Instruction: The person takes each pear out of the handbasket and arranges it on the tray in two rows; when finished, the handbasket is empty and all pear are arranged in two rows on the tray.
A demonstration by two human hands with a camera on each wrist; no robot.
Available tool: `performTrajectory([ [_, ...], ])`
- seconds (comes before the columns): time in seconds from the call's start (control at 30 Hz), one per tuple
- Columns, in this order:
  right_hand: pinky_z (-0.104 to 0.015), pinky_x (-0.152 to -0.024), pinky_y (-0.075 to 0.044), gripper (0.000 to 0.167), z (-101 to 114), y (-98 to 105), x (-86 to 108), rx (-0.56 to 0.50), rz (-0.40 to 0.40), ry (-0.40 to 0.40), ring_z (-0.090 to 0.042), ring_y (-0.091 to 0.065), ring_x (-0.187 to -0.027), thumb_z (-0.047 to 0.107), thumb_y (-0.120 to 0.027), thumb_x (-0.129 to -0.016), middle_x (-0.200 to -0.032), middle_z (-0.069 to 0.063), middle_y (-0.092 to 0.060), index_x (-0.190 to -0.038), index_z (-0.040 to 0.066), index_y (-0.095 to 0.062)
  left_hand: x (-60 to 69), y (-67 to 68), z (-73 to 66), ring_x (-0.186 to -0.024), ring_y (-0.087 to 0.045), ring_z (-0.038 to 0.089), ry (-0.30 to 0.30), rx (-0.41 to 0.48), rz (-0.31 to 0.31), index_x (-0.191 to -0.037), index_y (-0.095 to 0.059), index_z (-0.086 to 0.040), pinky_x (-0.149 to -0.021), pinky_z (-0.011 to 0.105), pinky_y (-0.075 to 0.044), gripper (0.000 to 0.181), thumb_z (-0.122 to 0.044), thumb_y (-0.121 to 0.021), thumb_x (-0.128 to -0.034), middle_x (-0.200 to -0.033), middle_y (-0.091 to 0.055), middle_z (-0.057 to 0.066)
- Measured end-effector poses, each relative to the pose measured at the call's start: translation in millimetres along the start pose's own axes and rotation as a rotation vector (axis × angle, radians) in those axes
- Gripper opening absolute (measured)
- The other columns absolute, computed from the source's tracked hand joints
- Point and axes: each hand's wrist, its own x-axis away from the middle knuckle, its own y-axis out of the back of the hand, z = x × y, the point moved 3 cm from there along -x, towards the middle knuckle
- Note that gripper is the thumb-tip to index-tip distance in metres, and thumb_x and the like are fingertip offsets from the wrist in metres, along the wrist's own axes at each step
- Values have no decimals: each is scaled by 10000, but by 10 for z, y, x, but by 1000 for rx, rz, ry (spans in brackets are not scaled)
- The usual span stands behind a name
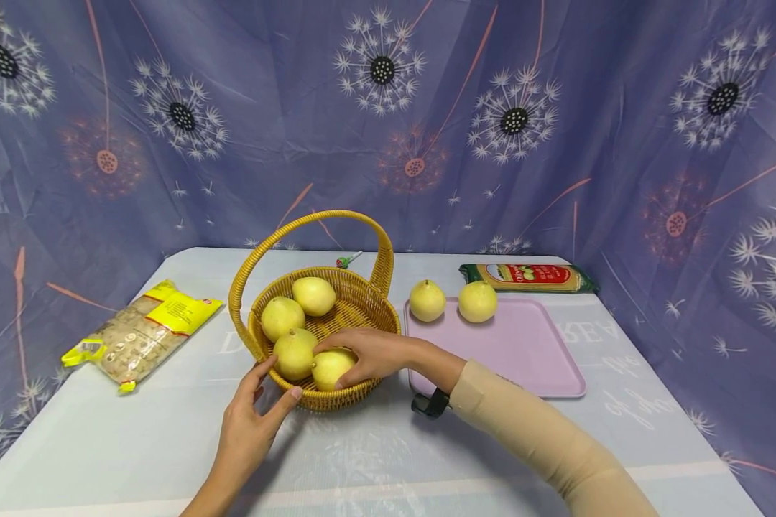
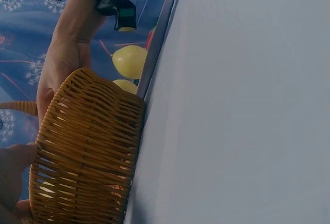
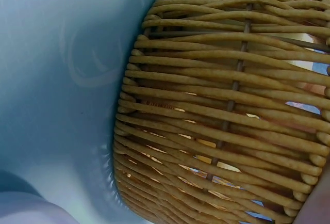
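Note:
A woven wicker basket [image 1: 323, 403] with a tall arched handle stands left of the table's middle, holding several pale yellow pears [image 1: 294, 353]. My right hand [image 1: 376, 353] reaches over the basket's right rim and holds a pear [image 1: 331, 370] inside, near the front wall; the wall hides the fingers in the right wrist view. My left hand [image 1: 248, 424] holds the basket's front-left rim, thumb and fingers spread along it. Two more pears, one left [image 1: 427, 301] and one right [image 1: 477, 301], sit along the far edge of a lilac tray [image 1: 524, 352].
A yellow-and-clear bag of flaky food [image 1: 149, 330] lies at the left. Behind the basket is a lollipop [image 1: 348, 260]. A long green-and-red packet [image 1: 527, 278] lies behind the tray. Patterned purple cloth [image 1: 297, 108] hangs around the table.

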Motion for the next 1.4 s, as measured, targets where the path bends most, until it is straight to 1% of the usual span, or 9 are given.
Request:
performTrajectory([
  [0.17,-228,-924,-454,651,-28,-8,17,4,-22,-9,-100,-488,-1165,378,-713,-830,-1363,5,-500,-1410,274,-437,-5,-2,1,-1377,-345,362,1,1,11,-1416,-395,-101,-1088,540,-370,653,-345,-669,-876,-1488,-368,174],
  [0.33,-215,-863,-449,671,-44,11,43,-52,-78,-21,-94,-486,-1097,406,-728,-807,-1302,-7,-499,-1404,287,-447,-8,4,-1,-1382,-341,351,6,3,18,-1420,-391,-117,-1092,537,-366,655,-368,-661,-878,-1494,-363,161],
  [0.5,-238,-873,-451,668,-64,33,71,-127,-156,-26,-87,-480,-1106,408,-738,-795,-1307,12,-486,-1393,321,-453,-6,8,-4,-1385,-341,336,9,4,13,-1421,-393,-131,-1096,521,-366,657,-371,-666,-873,-1496,-367,137],
  [0.67,-237,-873,-467,660,-63,48,92,-156,-218,-2,-65,-491,-1105,379,-753,-790,-1300,56,-515,-1382,315,-468,4,5,0,-1386,-344,331,21,6,7,-1419,-397,-136,-1100,507,-364,657,-368,-672,-869,-1496,-370,133],
  [0.8,-272,-904,-484,665,-46,73,130,-192,-254,-12,-66,-495,-1144,344,-770,-781,-1329,78,-517,-1377,305,-478,5,3,0,-1384,-347,330,17,10,2,-1416,-401,-132,-1098,506,-365,650,-355,-675,-870,-1494,-371,138],
  [0.97,-330,-919,-505,673,-36,118,213,-243,-306,-1,-88,-500,-1148,316,-780,-774,-1329,59,-515,-1376,275,-484,5,3,-1,-1383,-348,331,9,10,-1,-1415,-403,-128,-1093,512,-367,646,-347,-675,-871,-1491,-375,137],
  [1.17,-281,-893,-491,669,-54,197,354,-289,-360,11,-92,-493,-1134,324,-775,-780,-1337,73,-494,-1375,280,-472,7,-1,-4,-1380,-356,323,6,10,-9,-1412,-408,-131,-1091,501,-372,642,-346,-676,-870,-1485,-385,128],
  [1.3,-309,-895,-493,668,-59,264,458,-343,-394,1,-110,-496,-1126,306,-780,-777,-1305,68,-507,-1370,262,-475,7,-3,-4,-1379,-358,319,3,12,-12,-1411,-411,-131,-1088,496,-375,639,-345,-676,-870,-1483,-387,126],
  [1.4,-320,-859,-515,675,-66,319,542,-378,-430,1,-132,-514,-1087,261,-787,-773,-1297,54,-513,-1371,254,-473,8,-4,-2,-1379,-357,320,2,14,-11,-1411,-411,-128,-1086,498,-375,640,-344,-676,-870,-1483,-386,130],
])
